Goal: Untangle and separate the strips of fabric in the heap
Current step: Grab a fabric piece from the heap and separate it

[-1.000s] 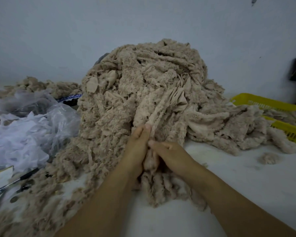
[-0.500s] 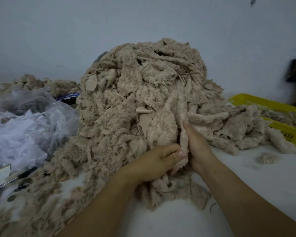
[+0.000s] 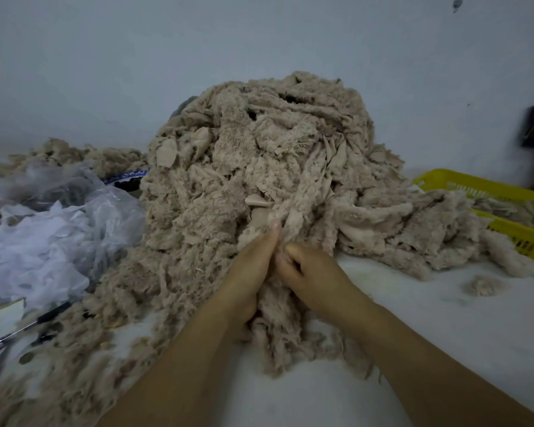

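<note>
One tall heap [image 3: 259,180] of beige, fuzzy fabric strips stands in the middle of the white table [image 3: 444,318], against the pale wall [image 3: 136,72]. At the heap's near foot a thick strip [image 3: 275,318] trails down toward the person, between both hands. The left hand [image 3: 250,272] lies along this strip with its fingers straight and pressed against it, pointing up into the heap; its thumb is hidden. The right hand [image 3: 309,272] has its fingers curled in around the same strip, just beside the left hand. Right of the heap sits a yellow basket [image 3: 487,192] with more beige fabric in it, and a small loose tuft [image 3: 483,285] lies on the table near it. Left of the heap lies a crumpled mass of white sheer material [image 3: 43,241].
</note>
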`<action>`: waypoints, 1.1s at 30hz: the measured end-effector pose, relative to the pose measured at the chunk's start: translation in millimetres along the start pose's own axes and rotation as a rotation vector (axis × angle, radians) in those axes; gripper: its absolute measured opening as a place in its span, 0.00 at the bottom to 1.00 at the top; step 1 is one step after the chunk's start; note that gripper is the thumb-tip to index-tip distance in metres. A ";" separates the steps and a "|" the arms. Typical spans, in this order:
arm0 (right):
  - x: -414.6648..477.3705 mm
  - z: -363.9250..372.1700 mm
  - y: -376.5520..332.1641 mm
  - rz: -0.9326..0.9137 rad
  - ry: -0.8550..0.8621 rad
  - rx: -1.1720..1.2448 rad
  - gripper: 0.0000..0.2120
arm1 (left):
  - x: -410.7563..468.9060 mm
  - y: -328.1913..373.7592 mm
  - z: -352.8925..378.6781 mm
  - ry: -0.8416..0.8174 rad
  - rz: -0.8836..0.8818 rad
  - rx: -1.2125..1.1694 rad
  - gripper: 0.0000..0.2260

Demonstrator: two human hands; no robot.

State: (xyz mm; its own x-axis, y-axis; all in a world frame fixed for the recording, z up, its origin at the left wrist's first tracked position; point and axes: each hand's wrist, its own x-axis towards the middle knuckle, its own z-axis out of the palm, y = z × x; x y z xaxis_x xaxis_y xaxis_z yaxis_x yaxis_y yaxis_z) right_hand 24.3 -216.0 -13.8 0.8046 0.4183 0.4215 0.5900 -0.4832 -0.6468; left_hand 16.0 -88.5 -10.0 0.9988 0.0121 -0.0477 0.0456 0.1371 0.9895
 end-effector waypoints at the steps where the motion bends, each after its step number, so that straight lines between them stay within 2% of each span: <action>1: -0.8 -0.2 -2.1 -0.008 -0.021 -0.043 0.18 | 1.2 -0.3 0.9 0.012 -0.003 0.011 0.18; 4: -2.7 4.3 -9.2 -0.065 -0.081 -0.201 0.19 | 4.6 0.1 -1.7 0.041 -0.050 -0.007 0.11; 7: -4.9 12.0 -11.8 -0.109 -0.113 -0.222 0.18 | 5.2 1.7 -6.9 0.034 -0.087 -0.052 0.09; 13: -6.5 7.3 1.4 0.033 0.039 0.095 0.17 | 0.6 6.9 -3.9 0.052 -0.010 -0.145 0.14; 16: -2.3 4.0 12.8 0.192 0.107 0.235 0.24 | -4.2 6.2 -0.7 -0.023 0.028 -0.073 0.15; 18: 1.5 4.4 19.1 0.323 0.094 0.356 0.21 | -5.4 2.8 1.1 -0.034 0.031 0.039 0.12; 21: 4.9 9.5 25.6 0.429 0.012 0.642 0.11 | -6.7 0.5 1.9 -0.052 0.030 0.132 0.15; 23: 5.1 10.7 26.2 0.455 -0.019 0.812 0.16 | -9.0 1.4 2.0 -0.066 0.035 0.154 0.12; 24: 5.7 10.5 26.3 0.446 -0.004 0.804 0.15 | -9.4 1.4 2.1 -0.070 0.041 0.168 0.13; 26: 6.9 8.6 23.8 0.421 0.092 0.689 0.10 | -10.8 2.0 3.8 -0.067 0.095 0.241 0.16; 29: 9.3 5.8 26.8 0.448 0.277 0.622 0.13 | -11.2 3.6 3.3 0.005 0.148 0.329 0.17; 33: 11.6 -12.3 37.2 0.594 0.485 0.632 0.13 | -6.4 14.4 -14.2 0.236 0.132 0.042 0.22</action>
State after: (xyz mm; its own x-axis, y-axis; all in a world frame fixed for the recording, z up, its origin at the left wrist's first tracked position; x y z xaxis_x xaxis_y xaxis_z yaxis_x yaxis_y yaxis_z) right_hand 56.4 -238.6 -25.2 0.9815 -0.1868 0.0420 0.0513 0.0453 -0.9977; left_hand 10.0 -72.5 2.7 0.9645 0.2582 0.0560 -0.0785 0.0777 0.9939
